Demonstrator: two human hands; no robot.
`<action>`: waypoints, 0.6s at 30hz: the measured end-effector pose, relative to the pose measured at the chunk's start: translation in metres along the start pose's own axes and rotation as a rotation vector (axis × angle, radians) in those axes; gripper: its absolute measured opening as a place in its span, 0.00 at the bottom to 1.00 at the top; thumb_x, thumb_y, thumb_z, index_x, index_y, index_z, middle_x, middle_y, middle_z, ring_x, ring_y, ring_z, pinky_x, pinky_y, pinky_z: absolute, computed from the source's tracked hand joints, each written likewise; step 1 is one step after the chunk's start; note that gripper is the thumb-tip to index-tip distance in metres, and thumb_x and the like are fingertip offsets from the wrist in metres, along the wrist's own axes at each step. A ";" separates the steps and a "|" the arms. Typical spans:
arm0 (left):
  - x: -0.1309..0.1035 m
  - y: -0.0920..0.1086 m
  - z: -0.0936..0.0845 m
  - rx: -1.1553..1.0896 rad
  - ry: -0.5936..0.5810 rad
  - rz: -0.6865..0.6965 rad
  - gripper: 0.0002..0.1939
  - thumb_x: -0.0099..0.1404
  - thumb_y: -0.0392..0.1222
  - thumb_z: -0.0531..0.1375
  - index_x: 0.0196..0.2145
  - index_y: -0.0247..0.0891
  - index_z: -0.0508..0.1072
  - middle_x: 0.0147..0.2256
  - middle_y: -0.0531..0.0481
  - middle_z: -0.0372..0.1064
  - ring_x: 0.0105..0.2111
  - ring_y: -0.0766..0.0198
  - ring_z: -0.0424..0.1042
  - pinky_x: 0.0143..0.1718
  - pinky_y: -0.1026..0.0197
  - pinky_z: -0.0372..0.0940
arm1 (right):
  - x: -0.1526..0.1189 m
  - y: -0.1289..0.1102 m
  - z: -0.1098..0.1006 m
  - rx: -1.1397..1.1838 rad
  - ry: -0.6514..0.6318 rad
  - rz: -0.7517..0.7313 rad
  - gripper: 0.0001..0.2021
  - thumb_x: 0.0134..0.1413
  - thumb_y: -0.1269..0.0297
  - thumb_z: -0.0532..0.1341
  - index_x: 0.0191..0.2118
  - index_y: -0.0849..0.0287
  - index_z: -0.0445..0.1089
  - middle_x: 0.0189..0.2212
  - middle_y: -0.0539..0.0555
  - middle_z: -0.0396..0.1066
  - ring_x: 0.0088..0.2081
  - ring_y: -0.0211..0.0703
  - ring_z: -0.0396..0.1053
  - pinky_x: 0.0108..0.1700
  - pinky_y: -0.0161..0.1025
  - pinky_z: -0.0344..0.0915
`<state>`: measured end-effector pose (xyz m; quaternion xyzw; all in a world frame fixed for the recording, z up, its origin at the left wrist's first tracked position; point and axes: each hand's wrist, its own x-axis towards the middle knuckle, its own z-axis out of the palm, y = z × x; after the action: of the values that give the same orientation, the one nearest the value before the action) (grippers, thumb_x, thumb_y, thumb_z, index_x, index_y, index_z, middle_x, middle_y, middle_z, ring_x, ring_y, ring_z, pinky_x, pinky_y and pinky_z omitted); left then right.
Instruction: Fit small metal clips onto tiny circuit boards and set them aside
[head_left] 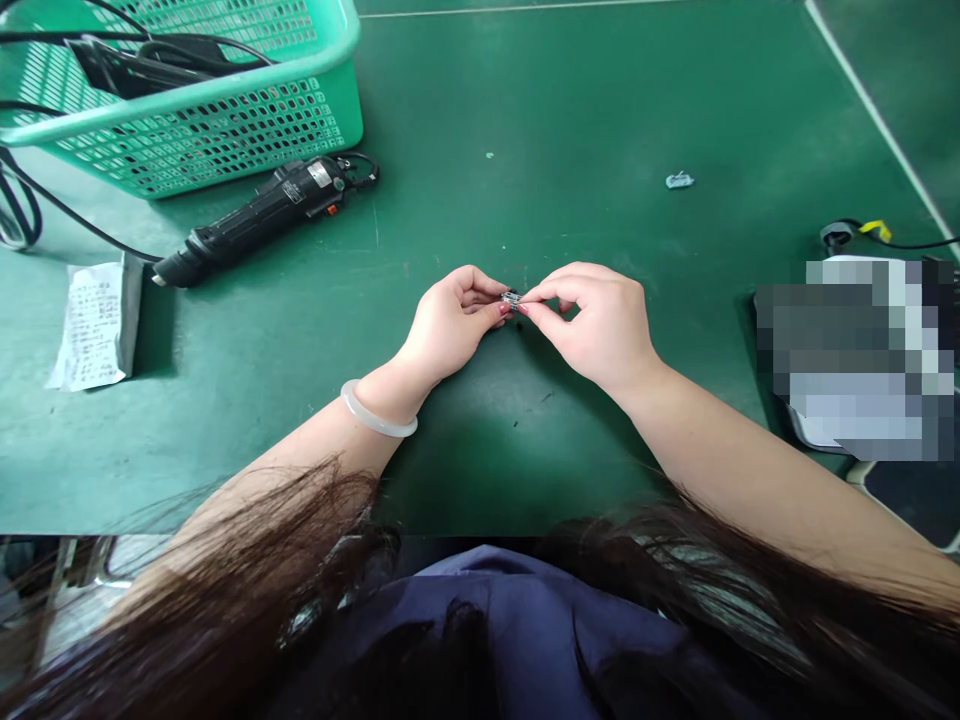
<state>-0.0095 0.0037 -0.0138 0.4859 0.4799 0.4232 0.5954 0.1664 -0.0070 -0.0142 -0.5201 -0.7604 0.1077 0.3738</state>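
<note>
Near the middle of the view, my left hand [456, 318] grips a small black and silver part [511, 298] between thumb and fingers. From the other side, my right hand [596, 318] pinches at the same part with thumb and forefinger. The part is too small to name, and the fingertips cover some of it. Both hands are closed and held just above the green table [585, 110]. A tiny dark piece [519, 326] shows right below the fingertips.
At upper left stands a green plastic basket [225, 125] with black cables inside. A black electric screwdriver [262, 215] lies before it, beside a white paper packet [94, 325]. A crumpled scrap [679, 180] lies at upper right. Some blurred-out object [855, 360] sits at far right.
</note>
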 end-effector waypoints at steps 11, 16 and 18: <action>0.002 -0.001 0.000 0.003 0.001 0.003 0.08 0.60 0.28 0.65 0.31 0.35 0.70 0.31 0.52 0.77 0.33 0.70 0.78 0.42 0.63 0.72 | 0.001 0.001 0.001 -0.012 -0.040 0.025 0.03 0.54 0.67 0.66 0.30 0.56 0.77 0.29 0.51 0.75 0.27 0.40 0.64 0.33 0.41 0.62; 0.001 0.000 0.000 0.032 0.012 -0.004 0.08 0.60 0.28 0.65 0.31 0.35 0.70 0.31 0.52 0.77 0.32 0.70 0.78 0.41 0.63 0.72 | 0.001 0.001 0.001 -0.071 -0.090 -0.020 0.05 0.57 0.68 0.63 0.32 0.56 0.76 0.34 0.53 0.76 0.30 0.42 0.67 0.34 0.41 0.63; 0.000 0.000 0.000 0.039 0.012 -0.002 0.08 0.60 0.28 0.66 0.31 0.35 0.70 0.30 0.52 0.77 0.33 0.69 0.78 0.41 0.63 0.72 | 0.001 0.001 0.002 -0.096 -0.108 -0.035 0.05 0.58 0.69 0.62 0.33 0.57 0.76 0.35 0.54 0.76 0.31 0.42 0.68 0.34 0.41 0.63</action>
<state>-0.0091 0.0039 -0.0136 0.4944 0.4920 0.4161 0.5834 0.1655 -0.0056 -0.0155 -0.5176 -0.7927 0.0928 0.3086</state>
